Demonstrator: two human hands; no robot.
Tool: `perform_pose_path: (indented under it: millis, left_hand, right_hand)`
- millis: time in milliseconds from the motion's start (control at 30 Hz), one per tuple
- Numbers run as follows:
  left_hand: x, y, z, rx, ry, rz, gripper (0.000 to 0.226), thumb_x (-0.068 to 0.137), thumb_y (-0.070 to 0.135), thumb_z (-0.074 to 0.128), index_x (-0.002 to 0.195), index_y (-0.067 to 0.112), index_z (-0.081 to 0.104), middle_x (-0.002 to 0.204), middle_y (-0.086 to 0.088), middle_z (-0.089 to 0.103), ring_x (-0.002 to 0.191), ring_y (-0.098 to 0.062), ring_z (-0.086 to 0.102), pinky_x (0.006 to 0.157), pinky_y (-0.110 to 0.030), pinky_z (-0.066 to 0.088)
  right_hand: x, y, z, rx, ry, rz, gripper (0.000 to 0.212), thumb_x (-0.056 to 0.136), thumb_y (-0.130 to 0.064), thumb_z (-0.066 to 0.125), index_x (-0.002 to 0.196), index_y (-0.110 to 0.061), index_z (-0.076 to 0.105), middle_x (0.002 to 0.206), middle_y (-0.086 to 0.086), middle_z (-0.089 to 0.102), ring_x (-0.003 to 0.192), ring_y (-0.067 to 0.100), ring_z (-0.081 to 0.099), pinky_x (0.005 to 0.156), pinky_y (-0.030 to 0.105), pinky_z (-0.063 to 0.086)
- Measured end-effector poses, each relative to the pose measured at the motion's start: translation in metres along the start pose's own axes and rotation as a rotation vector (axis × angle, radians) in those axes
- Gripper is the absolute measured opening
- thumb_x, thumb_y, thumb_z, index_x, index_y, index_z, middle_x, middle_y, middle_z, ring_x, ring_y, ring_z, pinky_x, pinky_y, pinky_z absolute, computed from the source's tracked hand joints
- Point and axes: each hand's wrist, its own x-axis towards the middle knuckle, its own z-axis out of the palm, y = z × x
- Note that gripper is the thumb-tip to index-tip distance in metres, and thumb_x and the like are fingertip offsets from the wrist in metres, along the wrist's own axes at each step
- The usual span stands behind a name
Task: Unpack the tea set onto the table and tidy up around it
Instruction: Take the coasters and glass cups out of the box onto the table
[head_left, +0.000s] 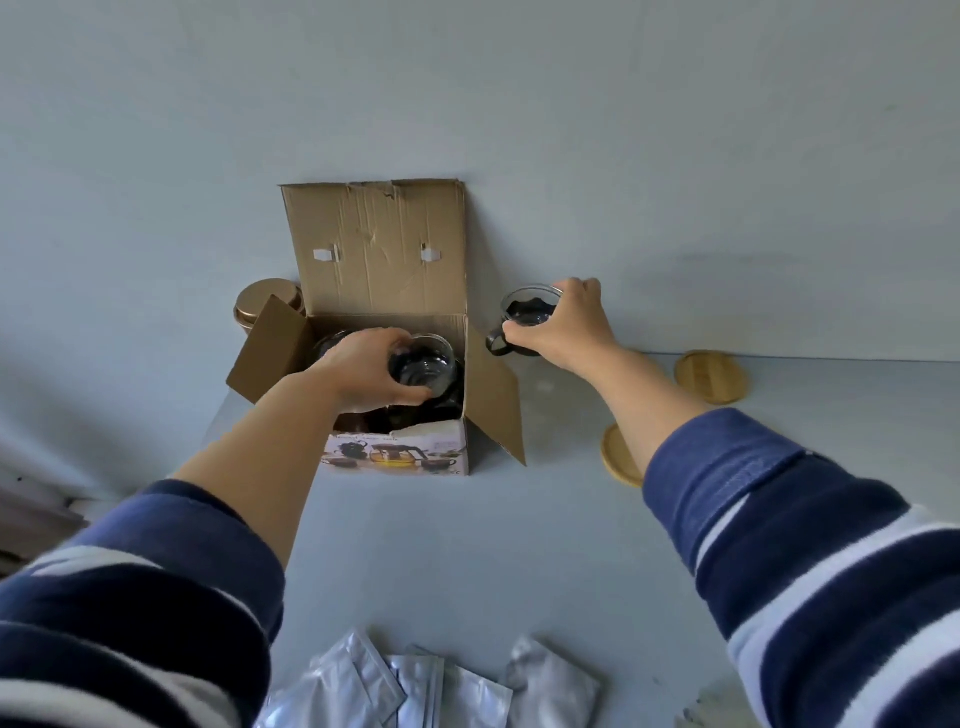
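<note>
An open cardboard box (379, 249) with a printed tea-set picture on its front stands on the grey table (467, 545) against the wall. My left hand (358, 371) grips a glass cup (423, 366) just above the box's opening; more dark glassware lies inside below it. To the right of the box, my right hand (563, 322) holds a second glass cup with a dark handle (524, 317) by its rim, close to the wall and low over the table.
Two round bamboo coasters lie on the table, one at the right (711, 376) and one partly under my right forearm (621, 454). A gold-coloured tin (265, 306) stands behind the box's left flap. Several silver foil sachets (441, 686) lie at the near edge.
</note>
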Motion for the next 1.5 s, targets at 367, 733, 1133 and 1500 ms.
perform_pose_path:
  millis: [367,733,1133,1500]
  left_hand:
    - [0.06,0.142,0.024,-0.145,0.085,0.176,0.082,0.068,0.045,0.078,0.137,0.015,0.046,0.131,0.0,0.054,0.12,-0.017,0.051,0.095,-0.023,0.039]
    - [0.124,0.208,0.127,-0.281,-0.078,0.175,0.081,0.072,0.025,0.08,0.141,0.013,0.04,0.136,-0.003,0.053,0.123,-0.019,0.052,0.099,-0.025,0.041]
    - [0.148,0.206,0.142,-0.18,-0.166,0.211,0.082,0.08,0.02,0.074,0.149,0.016,0.029,0.148,-0.003,0.041,0.135,-0.021,0.04,0.105,-0.026,0.033]
    - [0.115,0.182,0.1,-0.157,0.07,0.232,0.069,0.086,0.033,0.069,0.144,0.017,0.036,0.138,0.0,0.048,0.128,-0.017,0.047,0.103,-0.032,0.039]
  right_hand:
    - [0.006,0.12,-0.085,0.098,0.173,0.251,0.086,0.067,-0.047,0.08,0.135,-0.01,0.042,0.133,0.008,0.053,0.122,0.025,0.052,0.093,0.032,0.046]
    - [0.03,0.234,-0.087,0.075,0.236,0.348,0.084,0.071,-0.048,0.078,0.136,-0.014,0.039,0.136,0.005,0.051,0.123,0.024,0.051,0.09,0.031,0.045]
    - [0.042,0.26,-0.069,0.131,0.231,0.347,0.086,0.069,-0.05,0.079,0.135,-0.015,0.037,0.134,0.004,0.051,0.12,0.024,0.051,0.087,0.031,0.046]
    - [0.031,0.204,-0.099,-0.297,0.173,0.222,0.078,0.081,-0.053,0.064,0.143,-0.018,0.033,0.147,0.006,0.038,0.133,0.03,0.038,0.103,0.045,0.037]
